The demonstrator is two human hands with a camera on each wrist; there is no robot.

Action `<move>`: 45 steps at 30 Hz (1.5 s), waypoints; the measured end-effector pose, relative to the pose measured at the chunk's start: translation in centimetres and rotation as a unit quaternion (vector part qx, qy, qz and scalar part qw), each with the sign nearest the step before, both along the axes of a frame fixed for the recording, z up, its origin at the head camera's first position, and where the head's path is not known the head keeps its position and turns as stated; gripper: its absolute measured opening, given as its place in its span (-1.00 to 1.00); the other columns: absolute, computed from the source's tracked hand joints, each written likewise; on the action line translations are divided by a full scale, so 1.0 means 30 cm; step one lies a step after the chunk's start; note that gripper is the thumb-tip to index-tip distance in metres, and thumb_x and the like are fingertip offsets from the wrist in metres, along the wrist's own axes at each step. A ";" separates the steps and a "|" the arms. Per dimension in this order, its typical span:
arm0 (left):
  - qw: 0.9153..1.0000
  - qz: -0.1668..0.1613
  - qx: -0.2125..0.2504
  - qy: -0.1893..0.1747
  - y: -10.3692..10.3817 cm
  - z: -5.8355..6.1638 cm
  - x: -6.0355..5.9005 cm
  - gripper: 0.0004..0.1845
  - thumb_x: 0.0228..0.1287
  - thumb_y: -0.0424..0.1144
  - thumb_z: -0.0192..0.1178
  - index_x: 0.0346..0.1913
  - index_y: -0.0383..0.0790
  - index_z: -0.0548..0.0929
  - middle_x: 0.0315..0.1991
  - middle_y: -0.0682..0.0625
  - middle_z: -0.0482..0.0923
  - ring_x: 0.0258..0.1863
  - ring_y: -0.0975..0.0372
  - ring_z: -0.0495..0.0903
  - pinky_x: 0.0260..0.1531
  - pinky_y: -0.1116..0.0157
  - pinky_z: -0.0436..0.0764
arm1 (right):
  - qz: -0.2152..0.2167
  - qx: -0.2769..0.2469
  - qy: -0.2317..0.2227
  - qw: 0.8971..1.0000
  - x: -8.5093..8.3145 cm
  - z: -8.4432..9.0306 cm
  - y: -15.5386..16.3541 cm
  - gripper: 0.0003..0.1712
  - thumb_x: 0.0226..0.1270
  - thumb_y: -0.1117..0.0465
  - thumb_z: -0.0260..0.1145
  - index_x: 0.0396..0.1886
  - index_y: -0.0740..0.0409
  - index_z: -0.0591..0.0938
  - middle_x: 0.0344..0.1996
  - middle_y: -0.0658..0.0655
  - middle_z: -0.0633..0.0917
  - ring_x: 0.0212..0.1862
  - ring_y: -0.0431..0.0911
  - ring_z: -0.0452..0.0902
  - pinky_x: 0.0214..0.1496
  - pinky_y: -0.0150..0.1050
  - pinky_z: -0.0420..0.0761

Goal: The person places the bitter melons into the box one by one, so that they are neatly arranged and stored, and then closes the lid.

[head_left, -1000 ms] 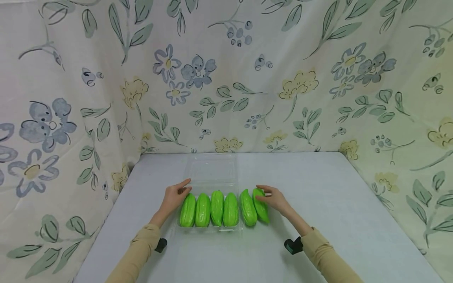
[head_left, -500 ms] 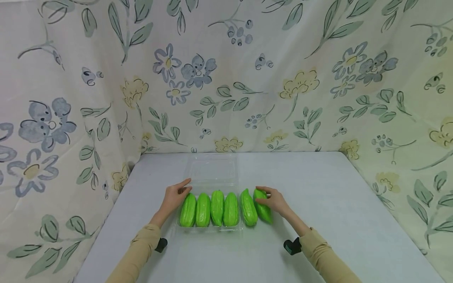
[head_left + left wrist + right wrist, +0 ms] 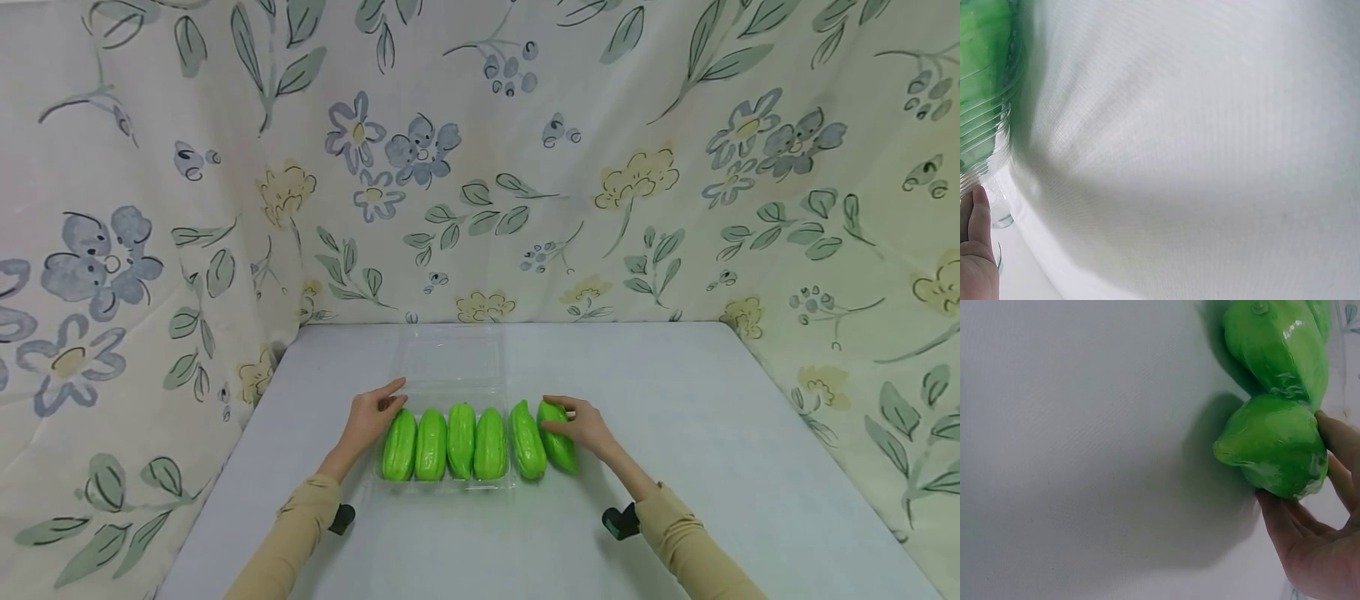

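Note:
A clear plastic box (image 3: 446, 486) holds several glossy green gourds (image 3: 431, 446) side by side. My left hand (image 3: 369, 417) is at the box's far left corner, and the left wrist view has its extended fingers (image 3: 980, 215) against the ribbed wall. Right of the box, one loose green gourd (image 3: 529, 442) lies on the table. Beside it, the outermost green gourd (image 3: 1272, 447) sits between the thumb and fingers of my right hand (image 3: 583, 423), which pinches it around its far half. In the right wrist view the two loose gourds meet at their sides, and the pinched one points its tapered tip outward.
The box's clear lid (image 3: 450, 354) lies folded back on the far side. A white cloth covers the table (image 3: 652, 367). Behind it hangs a floral curtain (image 3: 480, 258), which also lines both sides. Each wrist carries a dark camera (image 3: 621, 522).
Compared with one second ago, the outermost gourd has shifted slightly right, away from its neighbour, with my right hand's fingers around it. The left hand and box have stayed put.

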State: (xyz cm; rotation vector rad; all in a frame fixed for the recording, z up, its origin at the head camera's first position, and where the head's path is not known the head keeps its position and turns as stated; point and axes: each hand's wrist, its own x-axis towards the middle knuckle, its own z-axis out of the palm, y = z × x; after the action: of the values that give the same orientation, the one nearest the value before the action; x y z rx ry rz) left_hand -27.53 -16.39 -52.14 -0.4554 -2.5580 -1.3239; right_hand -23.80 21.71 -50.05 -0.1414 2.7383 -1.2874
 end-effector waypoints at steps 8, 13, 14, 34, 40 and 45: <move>1.000 -0.001 0.000 0.004 0.003 0.002 0.001 -0.57 0.31 -0.22 0.20 0.18 -0.35 0.54 -0.09 -0.27 0.67 -0.27 0.05 0.71 -0.54 0.46 0.43 | -0.003 -0.002 -0.004 1.000 -0.001 -0.003 0.002 -0.43 0.21 0.15 0.38 0.23 0.13 0.52 0.22 0.31 0.51 0.05 0.23 0.54 -0.06 -0.02 0.58; 1.000 0.001 0.000 0.001 0.004 0.004 0.004 -0.57 0.31 -0.22 0.20 0.18 -0.34 0.54 -0.08 -0.27 0.67 -0.27 0.05 0.71 -0.52 0.46 0.44 | -0.006 0.002 -0.004 1.000 0.002 0.000 0.000 -0.43 0.21 0.15 0.38 0.23 0.13 0.52 0.21 0.31 0.52 0.04 0.22 0.54 -0.08 -0.03 0.59; 1.000 0.002 0.000 0.001 0.004 0.004 0.005 -0.57 0.31 -0.22 0.20 0.18 -0.34 0.54 -0.07 -0.27 0.67 -0.26 0.05 0.71 -0.52 0.46 0.44 | -0.007 0.003 -0.005 1.000 0.002 0.000 -0.001 -0.43 0.21 0.15 0.38 0.23 0.13 0.52 0.21 0.31 0.52 0.03 0.22 0.54 -0.09 -0.03 0.59; 1.000 0.006 -0.002 0.004 0.002 0.010 0.009 -0.59 0.30 -0.27 0.20 0.18 -0.32 0.55 -0.12 -0.25 0.69 -0.28 0.04 0.71 -0.53 0.44 0.44 | -0.011 0.008 -0.005 1.000 0.007 0.003 -0.006 -0.43 0.21 0.15 0.38 0.23 0.14 0.51 0.22 0.32 0.51 0.05 0.25 0.53 -0.10 -0.02 0.59; 1.000 0.002 -0.004 0.010 0.003 0.004 0.006 -0.58 0.30 -0.25 0.21 0.18 -0.35 0.54 -0.05 -0.28 0.65 -0.23 0.01 0.71 -0.48 0.45 0.49 | -0.014 0.010 -0.006 1.000 0.009 0.004 -0.007 -0.43 0.21 0.15 0.38 0.23 0.14 0.52 0.22 0.32 0.51 0.06 0.25 0.53 -0.10 -0.02 0.59; 1.000 0.002 -0.004 0.009 0.003 0.005 0.006 -0.58 0.30 -0.26 0.21 0.18 -0.34 0.54 -0.03 -0.28 0.64 -0.22 0.01 0.71 -0.47 0.45 0.49 | -0.017 0.013 -0.004 1.000 0.009 0.006 -0.011 -0.44 0.21 0.15 0.38 0.22 0.12 0.53 0.21 0.31 0.52 0.06 0.25 0.52 -0.10 -0.02 0.59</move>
State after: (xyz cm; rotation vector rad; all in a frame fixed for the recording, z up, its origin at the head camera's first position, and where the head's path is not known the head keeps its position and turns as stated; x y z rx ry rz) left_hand -27.34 -16.30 -52.00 -0.4612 -2.5493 -1.3031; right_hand -23.52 21.39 -49.89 -0.0870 2.7605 -1.2579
